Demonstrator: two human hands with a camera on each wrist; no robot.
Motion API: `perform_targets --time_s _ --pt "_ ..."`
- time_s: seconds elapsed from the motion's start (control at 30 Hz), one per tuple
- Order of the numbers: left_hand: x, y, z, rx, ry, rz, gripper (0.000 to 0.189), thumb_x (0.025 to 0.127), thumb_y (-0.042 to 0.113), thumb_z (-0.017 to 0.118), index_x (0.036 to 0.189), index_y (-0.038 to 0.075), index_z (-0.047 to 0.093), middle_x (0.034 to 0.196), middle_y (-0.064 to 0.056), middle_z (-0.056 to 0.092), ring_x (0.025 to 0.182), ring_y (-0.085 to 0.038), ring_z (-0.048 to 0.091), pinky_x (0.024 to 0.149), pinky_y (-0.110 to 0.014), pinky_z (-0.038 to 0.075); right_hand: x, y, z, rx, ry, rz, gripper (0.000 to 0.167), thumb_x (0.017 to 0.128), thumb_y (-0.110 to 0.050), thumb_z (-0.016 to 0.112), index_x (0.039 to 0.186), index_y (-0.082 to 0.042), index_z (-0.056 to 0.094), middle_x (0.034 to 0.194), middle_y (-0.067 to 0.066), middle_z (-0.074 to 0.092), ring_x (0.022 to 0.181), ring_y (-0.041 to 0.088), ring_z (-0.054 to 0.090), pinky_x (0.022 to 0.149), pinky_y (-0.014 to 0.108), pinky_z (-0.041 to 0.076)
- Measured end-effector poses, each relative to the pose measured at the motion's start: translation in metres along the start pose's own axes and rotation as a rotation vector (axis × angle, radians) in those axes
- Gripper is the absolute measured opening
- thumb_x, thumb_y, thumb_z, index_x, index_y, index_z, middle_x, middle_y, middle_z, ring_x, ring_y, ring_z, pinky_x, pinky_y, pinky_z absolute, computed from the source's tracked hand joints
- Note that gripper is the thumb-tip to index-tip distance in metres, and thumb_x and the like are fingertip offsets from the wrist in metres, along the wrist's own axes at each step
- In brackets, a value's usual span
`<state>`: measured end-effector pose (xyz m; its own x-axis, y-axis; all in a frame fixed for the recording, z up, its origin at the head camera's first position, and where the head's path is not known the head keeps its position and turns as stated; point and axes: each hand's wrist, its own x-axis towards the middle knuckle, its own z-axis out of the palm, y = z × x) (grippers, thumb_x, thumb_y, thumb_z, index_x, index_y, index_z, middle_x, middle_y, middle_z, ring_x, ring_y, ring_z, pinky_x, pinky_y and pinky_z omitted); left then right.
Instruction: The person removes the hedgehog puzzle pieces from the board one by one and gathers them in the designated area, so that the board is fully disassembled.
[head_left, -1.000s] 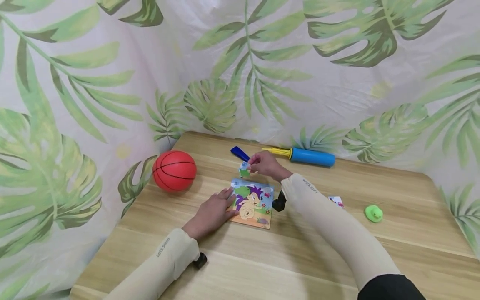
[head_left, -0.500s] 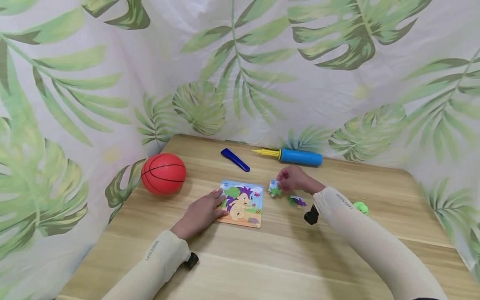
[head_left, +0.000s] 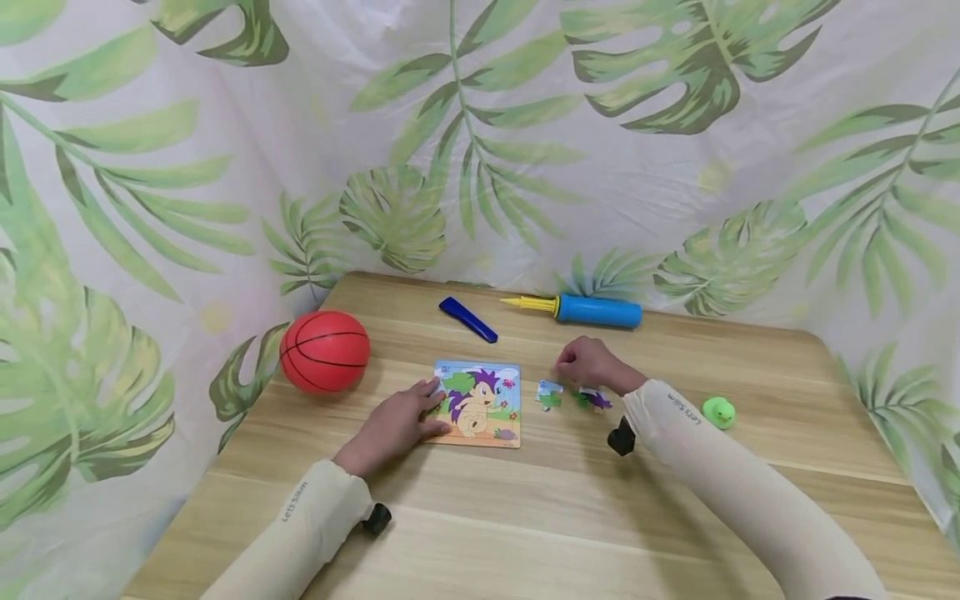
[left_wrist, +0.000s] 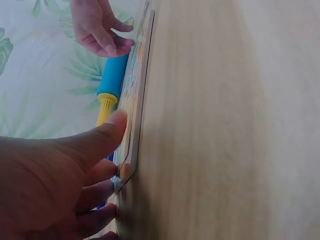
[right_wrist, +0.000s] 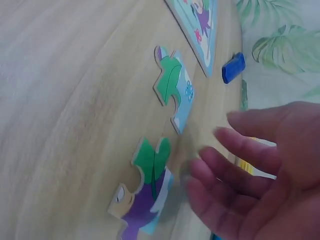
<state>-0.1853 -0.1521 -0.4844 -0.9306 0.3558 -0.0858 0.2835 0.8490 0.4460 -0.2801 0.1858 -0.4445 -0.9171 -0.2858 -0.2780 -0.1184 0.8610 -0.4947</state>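
Note:
A hedgehog jigsaw puzzle (head_left: pixel 478 404) lies flat on the table. My left hand (head_left: pixel 390 425) rests at its left side; in the left wrist view, the thumb and fingers (left_wrist: pixel 100 192) meet the board's edge. Right of the board is a loose puzzle piece (head_left: pixel 550 394) with a green leaf and blue sky. Beside it lies a purple and green puzzle piece (right_wrist: pixel 145 195), partly under my right hand (head_left: pixel 592 365) in the head view. That hand hovers just above the two pieces, holding nothing, its fingers loosely bent in the right wrist view.
A red ball (head_left: pixel 325 352) sits at the table's left edge. Toward the back lie a dark blue flat-ended object (head_left: pixel 468 319) and a blue and yellow hand pump (head_left: pixel 598 311). A green toy duck (head_left: pixel 718 412) stands right of the right forearm. A leaf-patterned curtain (head_left: pixel 465 150) hangs behind.
My right hand has carried the leaf-and-sky piece from above the board to the right, set it on the table and let go. The left hand stays at the board.

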Motion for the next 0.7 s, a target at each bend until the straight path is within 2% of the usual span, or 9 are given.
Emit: perform_targets --time_s 0.07,0.17,0.27,0.4,0.53,0.7 --pt "0.002 0.001 0.0 -0.001 0.008 -0.013 0.067 0.091 0.046 0.07 0.146 0.013 0.052 0.161 -0.008 0.04 0.149 -0.034 0.038 0.117 -0.053 0.038 -0.002 -0.002 -0.003 -0.042 0.049 -0.02 0.018 0.098 -0.021 0.064 0.094 -0.007 0.075 0.085 0.005 0.071 0.074 0.016 0.058 0.069 0.027 0.05" --pt "0.004 0.003 -0.001 -0.012 0.034 -0.03 0.064 0.093 0.045 0.069 0.145 0.011 0.054 0.157 -0.009 0.046 0.145 -0.034 0.044 0.117 -0.053 0.039 -0.005 -0.008 -0.003 -0.074 0.073 -0.082 0.017 0.097 -0.019 0.064 0.093 -0.007 0.074 0.086 0.005 0.071 0.077 0.017 0.058 0.075 0.031 0.051" --pt "0.01 0.008 -0.002 -0.011 0.061 -0.04 0.062 0.094 0.043 0.067 0.144 0.01 0.054 0.153 -0.011 0.051 0.142 -0.035 0.048 0.116 -0.053 0.04 -0.008 -0.019 0.0 -0.082 0.052 -0.153 0.015 0.096 -0.018 0.065 0.093 -0.006 0.074 0.085 0.004 0.071 0.076 0.015 0.058 0.076 0.031 0.052" --pt "0.022 0.021 -0.001 0.014 0.074 -0.025 0.064 0.096 0.044 0.064 0.146 0.006 0.051 0.155 -0.013 0.047 0.146 -0.034 0.043 0.119 -0.053 0.037 -0.008 -0.032 0.007 -0.073 0.022 -0.228 0.015 0.096 -0.017 0.065 0.095 -0.005 0.074 0.084 0.002 0.072 0.074 0.013 0.056 0.074 0.029 0.051" --pt "0.031 0.033 0.006 0.03 0.056 0.017 0.067 0.098 0.045 0.062 0.148 0.003 0.048 0.16 -0.014 0.04 0.15 -0.035 0.035 0.122 -0.05 0.033 -0.007 -0.04 0.016 -0.081 -0.001 -0.288 0.014 0.097 -0.015 0.065 0.095 -0.005 0.075 0.082 0.001 0.072 0.071 0.01 0.055 0.072 0.027 0.05" --pt "0.031 0.042 0.014 0.0 0.0 0.046 0.068 0.097 0.045 0.062 0.15 0.005 0.045 0.163 -0.009 0.036 0.153 -0.035 0.029 0.124 -0.05 0.029 -0.008 -0.047 0.024 -0.132 -0.047 -0.369 0.014 0.097 -0.016 0.064 0.096 -0.008 0.075 0.081 -0.003 0.07 0.071 0.009 0.054 0.072 0.024 0.05"
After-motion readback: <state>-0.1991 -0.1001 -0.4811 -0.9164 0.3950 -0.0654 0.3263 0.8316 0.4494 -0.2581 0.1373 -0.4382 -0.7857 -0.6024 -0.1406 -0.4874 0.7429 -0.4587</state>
